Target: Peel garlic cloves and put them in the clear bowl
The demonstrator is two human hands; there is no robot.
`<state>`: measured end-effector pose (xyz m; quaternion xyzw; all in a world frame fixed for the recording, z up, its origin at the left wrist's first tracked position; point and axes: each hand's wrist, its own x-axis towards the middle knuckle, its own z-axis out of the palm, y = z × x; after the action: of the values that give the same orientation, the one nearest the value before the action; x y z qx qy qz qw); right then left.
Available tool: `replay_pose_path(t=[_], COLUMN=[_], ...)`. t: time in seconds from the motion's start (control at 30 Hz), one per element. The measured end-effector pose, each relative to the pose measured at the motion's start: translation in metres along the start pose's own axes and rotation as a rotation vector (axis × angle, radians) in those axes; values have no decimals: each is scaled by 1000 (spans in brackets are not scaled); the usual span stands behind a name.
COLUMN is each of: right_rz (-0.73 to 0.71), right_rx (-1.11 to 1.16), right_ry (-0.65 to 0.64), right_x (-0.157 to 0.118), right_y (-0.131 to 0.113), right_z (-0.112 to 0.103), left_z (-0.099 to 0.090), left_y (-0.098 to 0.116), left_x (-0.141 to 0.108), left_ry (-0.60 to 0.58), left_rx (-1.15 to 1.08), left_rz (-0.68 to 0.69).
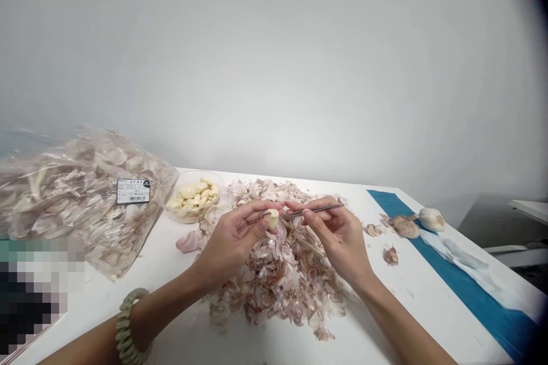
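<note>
The left hand (233, 242) pinches a pale garlic clove (271, 218) above a heap of papery skins (274, 279), and the right hand (331, 234) pinches steel tweezers (317, 211) to it; a slip on the smooth clove could gouge it or jab the left thumb (259, 229).

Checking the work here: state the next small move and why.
Probably pinch any remaining skin from the end of the garlic clove in the left hand with the tweezers in the right hand: their tips are at the clove, and the peeled cloves in the clear plastic bowl look bare.
</note>
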<state>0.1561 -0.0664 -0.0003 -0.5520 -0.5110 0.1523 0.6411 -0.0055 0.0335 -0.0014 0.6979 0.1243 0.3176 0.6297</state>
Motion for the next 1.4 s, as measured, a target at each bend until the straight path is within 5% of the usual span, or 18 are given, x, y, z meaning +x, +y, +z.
replay_pose_path(t=[1.4], right_rz=[34], right_rx=[-40], right_ry=[4], right_x=[0], right_y=[-2], right_z=[2], left_z=[0], left_y=[2], left_x=[2], left_ry=[75], left_rx=[-25], left_rz=[-105])
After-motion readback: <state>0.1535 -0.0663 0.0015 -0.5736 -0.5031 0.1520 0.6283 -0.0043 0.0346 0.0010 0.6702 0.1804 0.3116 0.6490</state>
